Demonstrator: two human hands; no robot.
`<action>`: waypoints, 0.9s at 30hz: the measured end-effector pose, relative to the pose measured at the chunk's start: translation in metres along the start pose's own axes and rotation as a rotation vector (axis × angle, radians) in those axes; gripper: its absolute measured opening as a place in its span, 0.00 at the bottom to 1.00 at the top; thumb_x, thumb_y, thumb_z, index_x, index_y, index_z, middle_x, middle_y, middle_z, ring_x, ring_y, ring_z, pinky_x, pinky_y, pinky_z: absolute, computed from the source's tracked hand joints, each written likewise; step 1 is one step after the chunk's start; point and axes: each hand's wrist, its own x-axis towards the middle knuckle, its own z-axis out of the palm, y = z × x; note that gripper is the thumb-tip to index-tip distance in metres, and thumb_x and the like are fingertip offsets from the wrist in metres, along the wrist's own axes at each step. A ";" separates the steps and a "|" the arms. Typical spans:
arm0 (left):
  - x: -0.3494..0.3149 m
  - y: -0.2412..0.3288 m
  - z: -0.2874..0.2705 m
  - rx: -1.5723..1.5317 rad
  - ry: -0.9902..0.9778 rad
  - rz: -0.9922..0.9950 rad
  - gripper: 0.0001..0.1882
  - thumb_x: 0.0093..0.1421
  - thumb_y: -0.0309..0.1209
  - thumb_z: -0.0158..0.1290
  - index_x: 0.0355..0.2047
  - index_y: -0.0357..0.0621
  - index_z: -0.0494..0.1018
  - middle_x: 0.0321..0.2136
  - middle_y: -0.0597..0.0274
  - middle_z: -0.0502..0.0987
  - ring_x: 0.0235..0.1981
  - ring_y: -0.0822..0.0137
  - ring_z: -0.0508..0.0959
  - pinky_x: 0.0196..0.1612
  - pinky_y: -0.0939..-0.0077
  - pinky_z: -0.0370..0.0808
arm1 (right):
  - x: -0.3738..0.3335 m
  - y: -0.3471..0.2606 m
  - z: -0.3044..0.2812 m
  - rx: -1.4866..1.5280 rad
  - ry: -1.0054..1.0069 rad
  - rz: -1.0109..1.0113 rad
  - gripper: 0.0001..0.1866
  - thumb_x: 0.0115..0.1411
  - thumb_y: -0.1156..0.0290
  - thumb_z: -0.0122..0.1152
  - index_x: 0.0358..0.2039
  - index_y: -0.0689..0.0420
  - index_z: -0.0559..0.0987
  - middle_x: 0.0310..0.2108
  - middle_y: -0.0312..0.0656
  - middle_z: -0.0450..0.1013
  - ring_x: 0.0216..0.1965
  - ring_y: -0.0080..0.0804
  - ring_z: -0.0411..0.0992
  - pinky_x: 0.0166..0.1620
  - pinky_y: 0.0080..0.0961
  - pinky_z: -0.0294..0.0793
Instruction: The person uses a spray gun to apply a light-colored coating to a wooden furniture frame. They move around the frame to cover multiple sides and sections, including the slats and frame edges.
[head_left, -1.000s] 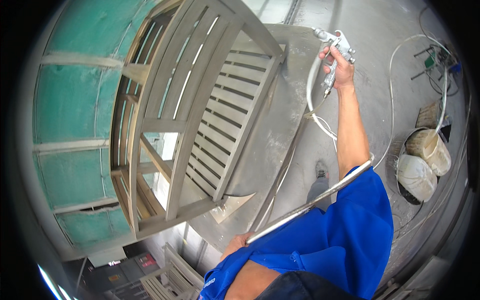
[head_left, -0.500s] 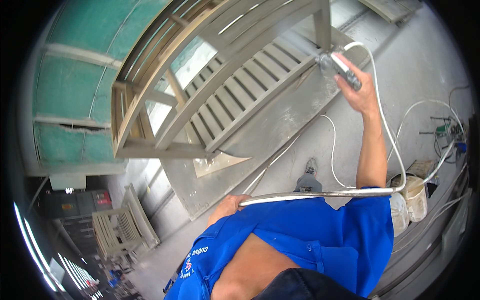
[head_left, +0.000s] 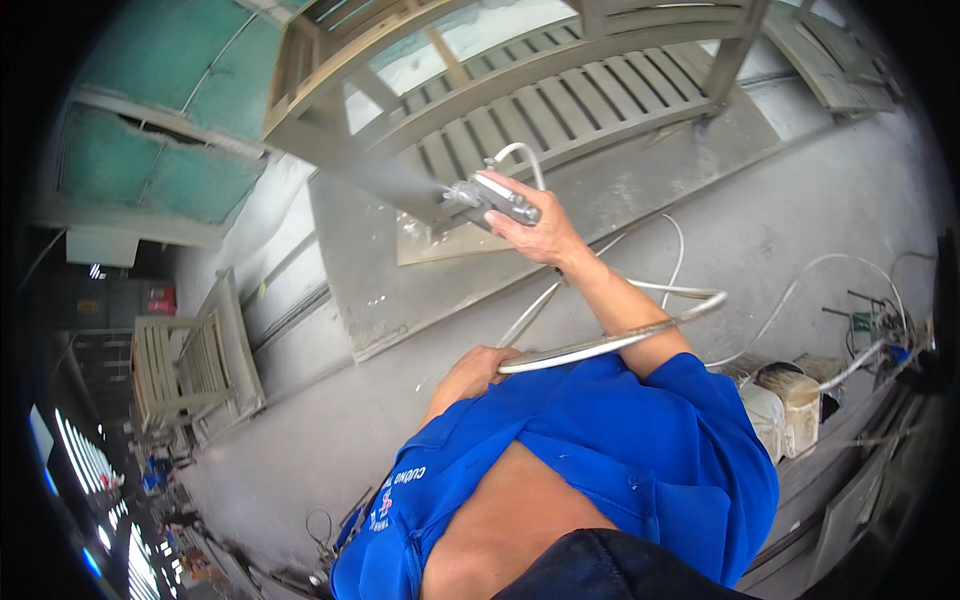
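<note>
My right hand (head_left: 540, 232) is closed round a metal spray gun (head_left: 497, 197), held out over the near edge of a slatted wooden bench (head_left: 560, 110). A pale mist leaves the nozzle toward the bench's left end. From the gun a white hose (head_left: 590, 350) loops back across my right forearm to my waist. There my left hand (head_left: 474, 374) is closed on the hose, close to my blue shirt. The bench has a grey-brown coat and lies tilted on a flat grey board (head_left: 370, 300); its left end is partly veiled by the spray.
Loose hose lies in loops on the grey floor (head_left: 780, 220) to the right. White plastic containers (head_left: 785, 415) stand at lower right. A second slatted bench (head_left: 185, 360) is at the left, beneath green wall panels (head_left: 150, 80). More wooden parts (head_left: 825, 60) lie at the upper right.
My right hand has swept the spray gun leftward, from the bench's right end toward its left end. The hose now loops across my forearm. My left hand still grips it at the waist.
</note>
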 end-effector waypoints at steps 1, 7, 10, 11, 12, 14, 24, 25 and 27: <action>-0.003 0.004 -0.001 -0.006 0.007 0.007 0.19 0.58 0.33 0.57 0.49 0.40 0.80 0.39 0.40 0.83 0.44 0.39 0.81 0.47 0.55 0.76 | 0.001 -0.003 -0.004 0.005 0.056 0.040 0.29 0.62 0.74 0.65 0.65 0.51 0.75 0.45 0.41 0.83 0.37 0.22 0.78 0.45 0.23 0.79; 0.023 0.046 0.007 0.021 0.168 0.155 0.18 0.55 0.25 0.56 0.47 0.38 0.80 0.36 0.38 0.82 0.40 0.36 0.80 0.44 0.55 0.76 | -0.018 -0.036 -0.142 -0.117 0.422 0.051 0.29 0.62 0.74 0.66 0.65 0.52 0.76 0.42 0.39 0.81 0.34 0.20 0.76 0.41 0.23 0.79; 0.054 0.064 0.007 -0.005 0.288 0.213 0.18 0.53 0.21 0.57 0.46 0.43 0.81 0.35 0.41 0.82 0.38 0.38 0.81 0.43 0.57 0.77 | -0.028 -0.058 -0.259 -0.433 0.691 -0.187 0.30 0.61 0.70 0.68 0.64 0.54 0.76 0.49 0.44 0.82 0.48 0.32 0.80 0.52 0.30 0.78; 0.063 0.069 0.007 0.006 0.307 0.208 0.18 0.53 0.21 0.58 0.46 0.45 0.82 0.35 0.42 0.83 0.38 0.39 0.81 0.43 0.57 0.77 | -0.031 -0.070 -0.298 -0.511 0.774 -0.239 0.30 0.60 0.69 0.68 0.64 0.53 0.75 0.52 0.45 0.81 0.53 0.34 0.79 0.55 0.32 0.76; 0.070 0.076 0.008 0.025 0.318 0.182 0.19 0.53 0.21 0.58 0.46 0.47 0.82 0.35 0.43 0.83 0.38 0.40 0.82 0.43 0.57 0.78 | -0.031 -0.085 -0.335 -0.613 0.879 -0.232 0.30 0.60 0.69 0.68 0.64 0.52 0.75 0.53 0.45 0.81 0.55 0.35 0.78 0.57 0.33 0.75; 0.085 0.090 0.009 0.044 0.316 0.188 0.19 0.53 0.21 0.59 0.45 0.52 0.83 0.34 0.46 0.84 0.37 0.45 0.83 0.42 0.59 0.78 | -0.027 -0.127 -0.396 -0.857 1.095 -0.215 0.31 0.60 0.67 0.68 0.65 0.51 0.75 0.54 0.45 0.81 0.55 0.38 0.79 0.58 0.34 0.75; 0.115 0.123 0.007 0.000 0.338 0.189 0.16 0.54 0.22 0.58 0.43 0.50 0.83 0.33 0.49 0.84 0.38 0.45 0.82 0.43 0.56 0.78 | -0.028 -0.237 -0.365 -0.545 0.359 -0.175 0.29 0.63 0.65 0.67 0.65 0.52 0.74 0.31 0.32 0.79 0.27 0.17 0.76 0.20 0.17 0.69; 0.117 0.122 0.005 0.027 0.350 0.228 0.16 0.54 0.22 0.57 0.43 0.50 0.83 0.34 0.48 0.84 0.38 0.44 0.82 0.43 0.56 0.78 | -0.026 -0.243 -0.360 -0.506 0.212 -0.215 0.29 0.63 0.65 0.68 0.65 0.53 0.74 0.31 0.32 0.79 0.27 0.17 0.76 0.20 0.18 0.69; 0.120 0.117 0.003 0.089 0.380 0.307 0.17 0.54 0.22 0.56 0.44 0.48 0.82 0.35 0.47 0.84 0.39 0.43 0.82 0.44 0.53 0.78 | -0.012 -0.264 -0.360 -0.595 0.393 -0.151 0.20 0.64 0.61 0.68 0.54 0.55 0.80 0.31 0.34 0.80 0.27 0.17 0.75 0.22 0.15 0.68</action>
